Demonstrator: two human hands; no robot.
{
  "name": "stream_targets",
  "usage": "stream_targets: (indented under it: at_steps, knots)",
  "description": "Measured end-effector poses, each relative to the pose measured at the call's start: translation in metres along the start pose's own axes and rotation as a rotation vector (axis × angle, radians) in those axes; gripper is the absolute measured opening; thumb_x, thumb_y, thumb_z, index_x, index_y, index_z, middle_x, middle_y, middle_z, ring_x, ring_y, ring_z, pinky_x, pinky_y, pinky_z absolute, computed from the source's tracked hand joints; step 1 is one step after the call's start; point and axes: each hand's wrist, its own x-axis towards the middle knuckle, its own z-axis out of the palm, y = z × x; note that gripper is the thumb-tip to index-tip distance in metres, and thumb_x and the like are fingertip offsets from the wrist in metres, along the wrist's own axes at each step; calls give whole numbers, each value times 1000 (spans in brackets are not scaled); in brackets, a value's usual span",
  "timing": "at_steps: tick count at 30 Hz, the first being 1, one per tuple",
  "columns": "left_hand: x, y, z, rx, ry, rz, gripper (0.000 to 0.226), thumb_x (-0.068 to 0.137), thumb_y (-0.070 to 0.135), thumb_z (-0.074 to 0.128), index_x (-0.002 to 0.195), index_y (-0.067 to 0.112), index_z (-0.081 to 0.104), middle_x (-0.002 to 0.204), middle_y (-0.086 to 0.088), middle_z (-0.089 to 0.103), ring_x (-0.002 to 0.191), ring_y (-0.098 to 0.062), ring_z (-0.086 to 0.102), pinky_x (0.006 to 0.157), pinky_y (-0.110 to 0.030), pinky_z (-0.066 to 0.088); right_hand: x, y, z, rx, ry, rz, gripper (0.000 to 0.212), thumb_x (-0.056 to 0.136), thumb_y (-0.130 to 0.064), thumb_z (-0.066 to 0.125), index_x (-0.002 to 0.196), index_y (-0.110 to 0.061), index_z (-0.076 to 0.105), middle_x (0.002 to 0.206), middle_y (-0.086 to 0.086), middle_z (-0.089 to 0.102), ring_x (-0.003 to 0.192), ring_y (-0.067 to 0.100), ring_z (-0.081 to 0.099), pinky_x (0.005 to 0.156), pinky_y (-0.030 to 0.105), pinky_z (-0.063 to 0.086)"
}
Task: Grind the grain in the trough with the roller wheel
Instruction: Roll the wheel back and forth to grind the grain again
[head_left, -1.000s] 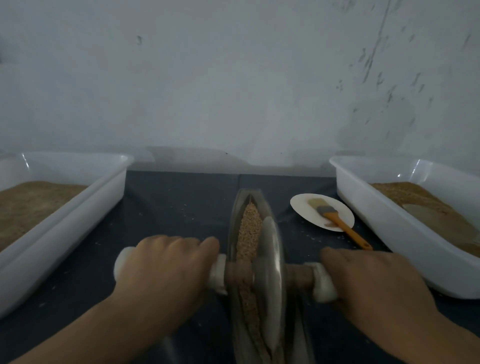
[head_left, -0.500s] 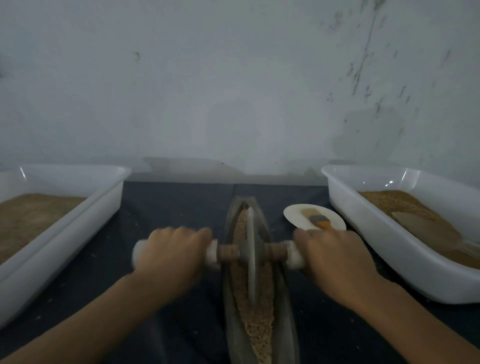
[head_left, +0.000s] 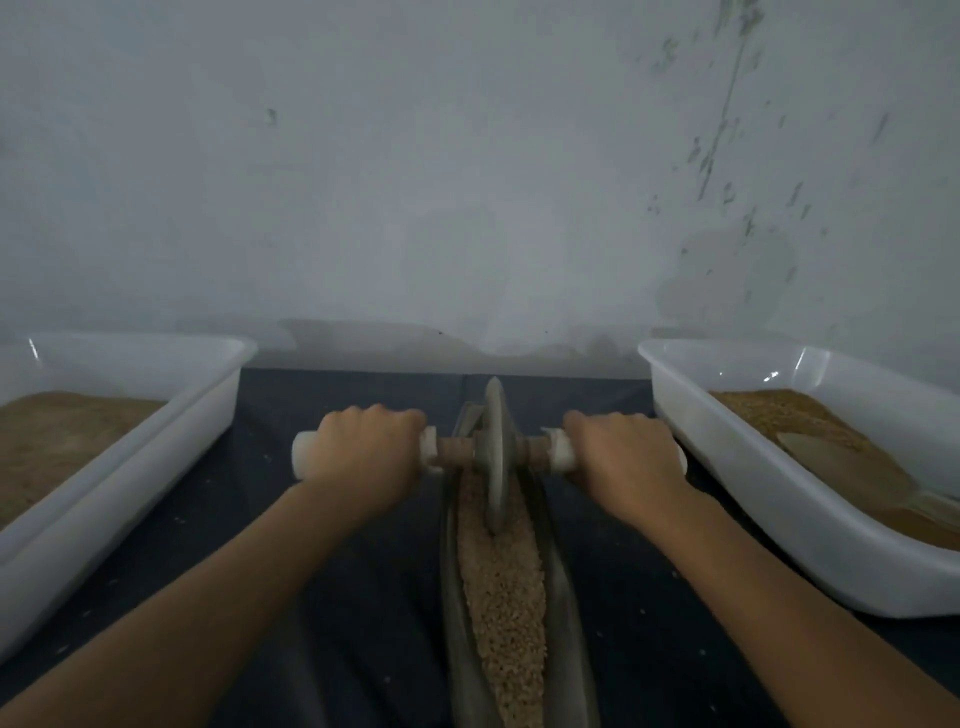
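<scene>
A: Nearest, what fills the trough (head_left: 563, 613)?

B: Coarse tan grain (head_left: 501, 587), heaped along a narrow, boat-shaped metal channel on dark cloth (head_left: 363, 597).

A: And the roller wheel (head_left: 497, 457)?

B: A thin grey disc standing upright in the trough's far end, its edge in the grain. The left hand (head_left: 363, 460) and right hand (head_left: 623, 460) each wrap curled fingers round a white axle handle.

A: Either side of the trough?

B: Smooth white plastic tubs: the left tub (head_left: 130, 467) holds fine brown meal, the right tub (head_left: 779, 483) grain and a flat scoop (head_left: 841, 462).
</scene>
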Motion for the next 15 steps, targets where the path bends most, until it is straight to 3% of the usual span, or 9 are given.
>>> stream_targets:
  at_steps: [3,5,7,9,11,13,15]
  knots:
    - [6,1,5,3,22,0,19,80,36,60,84,32,42,88,4,63,81,-23,62,63,-33,36,7,1,4,19,-11,18,27,81,-40,66,93,-24,48,85,0,65,74,23,62,54,31,33]
    - [-13,2,2,9,30,21,25,82,38,59,83,33,35,84,6,60,73,-19,56,61,-32,33,-11,-1,-3,-1,-11,-29,31,75,-39,73,89,-26,49,76,-2,61,66,17,58,52,29,38]
    - [-41,2,-9,-27,-9,51,31,83,41,59,83,35,28,81,10,52,68,-12,45,62,-30,32,-39,-4,-21,13,39,-96,44,49,-40,87,75,-28,53,59,-3,55,50,11,51,40,20,21]
    - [-74,-1,-22,-74,-53,119,37,80,45,60,83,40,24,77,14,44,67,-7,42,64,-27,32,-66,-5,-42,67,42,-135,53,32,-41,89,68,-32,51,52,-5,52,42,4,40,44,13,6]
    - [-98,-1,-38,-90,-14,263,46,61,47,75,81,39,34,68,14,45,59,-6,46,58,-25,38,-91,-7,-50,127,-86,-140,50,42,-40,87,74,-34,49,61,-7,55,48,3,41,44,13,26]
    - [-112,-2,-45,-133,81,369,53,30,41,86,66,34,47,52,12,46,41,-7,46,42,-24,37,-103,-6,-54,150,-119,-123,42,60,-38,81,79,-37,43,69,-9,54,58,7,51,51,26,45]
    - [-109,1,-50,-76,55,321,53,32,41,86,66,32,46,51,11,45,39,-8,44,42,-23,28,-101,-5,-54,97,-260,-102,36,79,-43,64,81,-39,28,73,-14,43,66,4,46,58,23,38]
